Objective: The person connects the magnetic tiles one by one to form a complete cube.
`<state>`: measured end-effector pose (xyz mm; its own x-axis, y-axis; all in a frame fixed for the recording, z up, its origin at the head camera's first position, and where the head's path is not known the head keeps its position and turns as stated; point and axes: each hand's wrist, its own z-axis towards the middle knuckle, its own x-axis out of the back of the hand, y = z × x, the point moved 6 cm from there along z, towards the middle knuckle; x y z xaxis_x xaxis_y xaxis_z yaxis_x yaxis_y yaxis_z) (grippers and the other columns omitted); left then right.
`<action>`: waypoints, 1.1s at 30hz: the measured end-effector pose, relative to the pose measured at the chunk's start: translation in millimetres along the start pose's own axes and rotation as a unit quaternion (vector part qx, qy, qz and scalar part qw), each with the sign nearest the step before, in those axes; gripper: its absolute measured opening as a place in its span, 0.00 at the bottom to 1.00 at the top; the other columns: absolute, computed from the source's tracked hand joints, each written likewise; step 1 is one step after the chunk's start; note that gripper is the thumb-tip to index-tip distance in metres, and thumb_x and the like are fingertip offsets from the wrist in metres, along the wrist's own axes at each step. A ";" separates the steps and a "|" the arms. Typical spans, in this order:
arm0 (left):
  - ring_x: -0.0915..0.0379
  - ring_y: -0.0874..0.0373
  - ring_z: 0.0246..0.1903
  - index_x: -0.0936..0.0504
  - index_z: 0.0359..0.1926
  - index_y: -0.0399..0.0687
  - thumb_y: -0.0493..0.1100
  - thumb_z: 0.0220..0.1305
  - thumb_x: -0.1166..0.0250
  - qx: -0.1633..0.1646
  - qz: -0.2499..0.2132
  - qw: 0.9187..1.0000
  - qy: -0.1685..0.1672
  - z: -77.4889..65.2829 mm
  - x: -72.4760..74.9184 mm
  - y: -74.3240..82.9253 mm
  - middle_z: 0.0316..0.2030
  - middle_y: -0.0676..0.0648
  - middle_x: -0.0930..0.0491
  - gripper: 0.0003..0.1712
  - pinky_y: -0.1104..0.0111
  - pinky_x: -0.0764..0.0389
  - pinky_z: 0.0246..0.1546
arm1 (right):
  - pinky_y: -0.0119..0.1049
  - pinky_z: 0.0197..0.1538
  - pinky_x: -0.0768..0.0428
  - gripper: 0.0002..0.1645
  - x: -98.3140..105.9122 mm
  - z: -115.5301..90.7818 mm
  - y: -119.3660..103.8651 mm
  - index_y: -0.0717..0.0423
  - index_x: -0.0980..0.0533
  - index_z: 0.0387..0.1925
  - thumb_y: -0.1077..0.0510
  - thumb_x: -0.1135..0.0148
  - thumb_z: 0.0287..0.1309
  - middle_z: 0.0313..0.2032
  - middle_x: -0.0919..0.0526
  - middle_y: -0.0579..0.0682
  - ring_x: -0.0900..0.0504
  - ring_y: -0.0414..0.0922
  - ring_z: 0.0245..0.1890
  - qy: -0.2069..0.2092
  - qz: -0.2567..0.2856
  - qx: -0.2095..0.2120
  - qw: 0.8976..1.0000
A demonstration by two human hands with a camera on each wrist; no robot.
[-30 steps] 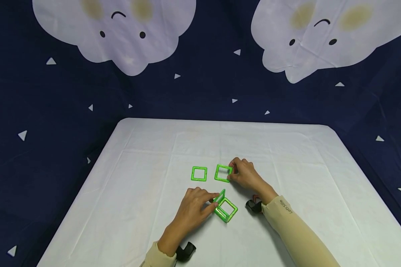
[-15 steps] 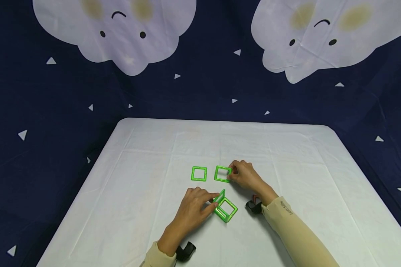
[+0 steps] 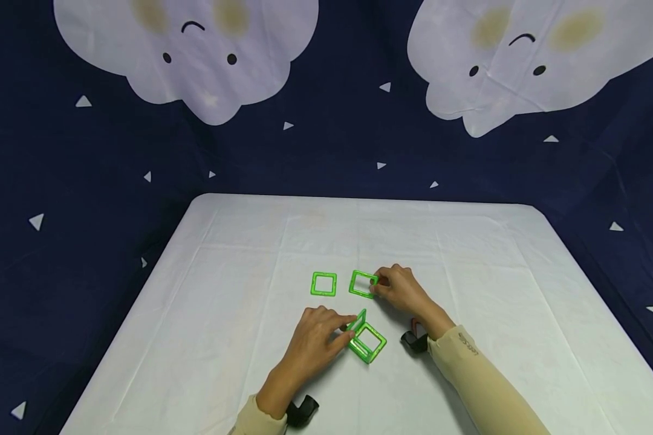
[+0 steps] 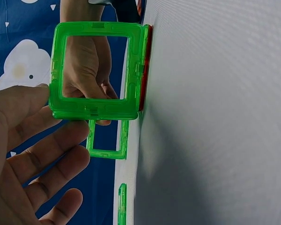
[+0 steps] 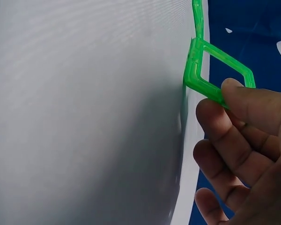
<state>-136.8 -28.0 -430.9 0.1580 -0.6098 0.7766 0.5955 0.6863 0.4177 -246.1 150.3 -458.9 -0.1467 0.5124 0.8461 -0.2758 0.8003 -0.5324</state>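
In the head view my left hand [image 3: 314, 339] pinches, between thumb and index finger, a green square magnetic tile [image 4: 96, 108] that stands on edge. It meets a flat-lying green tile [image 3: 377, 351] at one side. In the left wrist view a red strip [image 4: 144, 70] runs along its table-side edge. Farther back, my right hand [image 3: 404, 290] pinches a second green square tile [image 3: 352, 282] by its right side. The right wrist view shows this tile tilted, its far edge near the tabletop. Left of it, another green square tile [image 3: 323, 293] lies flat.
The tiles are on a white-covered table [image 3: 239, 254] with rounded far corners. Behind it hangs a dark blue cloth [image 3: 326, 163] with white clouds and small triangles. A black wrist device [image 3: 303, 412] sits under the left wrist, and another black device [image 3: 415, 341] under the right.
My right hand has come down and slightly toward me, and the tile in it tilts a little less. The left hand and its tiles stay where they were.
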 end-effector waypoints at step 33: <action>0.28 0.66 0.29 0.14 0.43 0.58 0.49 0.54 0.30 -0.013 -0.002 1.000 0.011 -1.1 2.2 2.0 0.26 0.61 0.18 0.14 0.67 0.31 0.40 | 0.52 0.52 0.33 0.04 33.0 -36.4 -20.6 0.55 0.16 0.28 0.58 0.30 0.49 0.26 0.14 0.48 0.24 0.45 0.31 0.170 -0.007 0.093 0.981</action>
<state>-134.5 -28.3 -428.9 0.1721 -0.6211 0.7646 0.6157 0.6738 0.4087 -210.7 162.0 -420.9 0.1752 0.6012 0.7797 -0.4482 0.7538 -0.4805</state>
